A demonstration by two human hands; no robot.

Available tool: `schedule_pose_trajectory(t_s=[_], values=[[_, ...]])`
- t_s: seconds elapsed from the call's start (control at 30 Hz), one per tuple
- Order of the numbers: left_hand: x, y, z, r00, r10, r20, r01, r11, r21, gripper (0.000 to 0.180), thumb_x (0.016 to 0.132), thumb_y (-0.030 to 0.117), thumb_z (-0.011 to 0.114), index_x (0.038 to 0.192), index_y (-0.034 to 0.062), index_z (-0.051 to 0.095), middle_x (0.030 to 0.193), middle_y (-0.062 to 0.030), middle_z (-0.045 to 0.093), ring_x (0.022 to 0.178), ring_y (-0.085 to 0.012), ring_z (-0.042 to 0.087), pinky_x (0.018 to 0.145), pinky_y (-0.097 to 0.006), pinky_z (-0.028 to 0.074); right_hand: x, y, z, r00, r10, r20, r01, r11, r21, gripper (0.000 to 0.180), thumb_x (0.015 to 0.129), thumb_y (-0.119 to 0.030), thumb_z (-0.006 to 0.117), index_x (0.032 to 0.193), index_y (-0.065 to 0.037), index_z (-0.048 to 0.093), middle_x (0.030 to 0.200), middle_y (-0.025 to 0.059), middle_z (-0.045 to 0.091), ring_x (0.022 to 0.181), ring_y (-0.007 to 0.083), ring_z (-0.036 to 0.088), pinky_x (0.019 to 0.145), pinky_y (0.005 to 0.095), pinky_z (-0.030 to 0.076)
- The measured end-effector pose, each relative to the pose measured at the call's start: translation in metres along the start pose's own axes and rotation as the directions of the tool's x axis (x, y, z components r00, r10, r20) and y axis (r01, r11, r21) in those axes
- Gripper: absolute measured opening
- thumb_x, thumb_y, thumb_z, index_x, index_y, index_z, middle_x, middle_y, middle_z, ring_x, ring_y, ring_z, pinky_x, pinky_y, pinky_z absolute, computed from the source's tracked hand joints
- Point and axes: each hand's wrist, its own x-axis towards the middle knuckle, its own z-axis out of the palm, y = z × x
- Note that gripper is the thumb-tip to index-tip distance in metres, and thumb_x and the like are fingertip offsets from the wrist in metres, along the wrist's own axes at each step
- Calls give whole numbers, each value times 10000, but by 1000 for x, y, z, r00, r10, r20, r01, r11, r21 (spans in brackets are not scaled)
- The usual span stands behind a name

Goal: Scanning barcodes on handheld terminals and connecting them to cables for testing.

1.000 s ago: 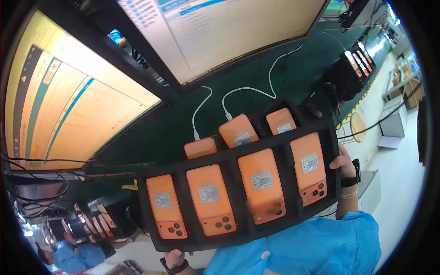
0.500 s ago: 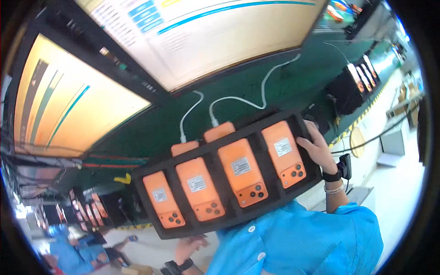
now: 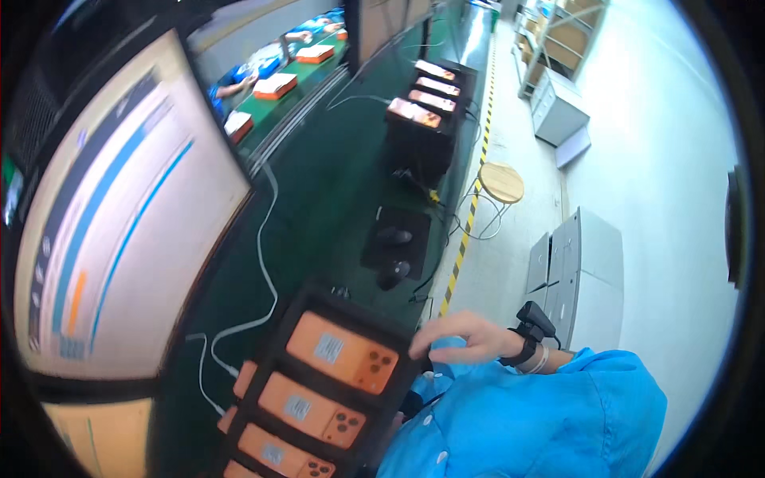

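A black slotted tray (image 3: 275,344) lies tilted in the lower middle, cut off by the lower edge. Several orange smartphones lie in it, backs up, each with a white label; the nearest to my right hand is a phone (image 3: 344,353) at the far end. My right hand (image 3: 462,334) is slightly blurred. Its fingers are stretched out and apart, with the tips beside the tray's corner; whether they touch it I cannot tell. Two more orange phones stick out behind the tray, one of them a phone (image 3: 245,379) with a white cable (image 3: 269,271) plugged in. My left hand is out of view.
Monitors (image 3: 127,231) stand at the left of the green bench (image 3: 319,175). Two black mice rest near a dark pad (image 3: 390,227). Farther off, a black stand (image 3: 422,147) holds several phones. A round stool (image 3: 501,182) and grey cabinets (image 3: 586,271) stand at right.
The view has swung to the right, so the tray now shows lower and turned. My right hand has come off the tray's end. My left hand has left the picture.
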Motion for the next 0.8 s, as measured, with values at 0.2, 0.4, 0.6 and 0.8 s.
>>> schedule_pose_trajectory(t_s=[0.2, 0.4, 0.6, 0.8], values=[[61, 21, 64, 999, -34, 19, 26, 954, 300, 264, 960, 301, 637, 1018, 43, 626, 839, -67, 671, 727, -98, 595, 669, -258, 480, -47, 35, -103, 988, 154, -13, -136, 905, 404, 218, 972, -130, 594, 1136, -9, 670, 993, 88, 719, 923, 166, 670, 844, 304, 510], [140, 94, 182, 1000, 4, 20, -11, 933, 360, 287, 948, 314, 623, 1052, 47, 637, 885, -85, 633, 814, -167, 586, 731, -321, 471, -84, 77, -230, 976, 191, -107, -155, 947, 282, 206, 968, -131, 591, 1124, -27, 678, 982, 66, 722, 946, 151, 673, 871, 295, 503], [226, 235, 302, 992, -19, 128, -11, 973, 232, 218, 981, 206, 565, 1039, 5, 623, 821, -89, 644, 741, -178, 597, 681, -320, 490, -108, 120, -344, 938, 297, -179, -241, 930, 278, 225, 975, -149, 564, 1124, -20, 673, 981, 61, 725, 953, 132, 673, 856, 277, 512], [360, 305, 353, 975, 219, -19, -208, 948, 240, 118, 961, 140, 572, 913, 45, 623, 701, -12, 621, 596, -57, 540, 524, -208, 409, -72, 186, -432, 915, 367, -165, -260, 853, 453, 230, 979, -150, 573, 1143, -16, 661, 971, 39, 702, 924, 103, 642, 835, 265, 508]])
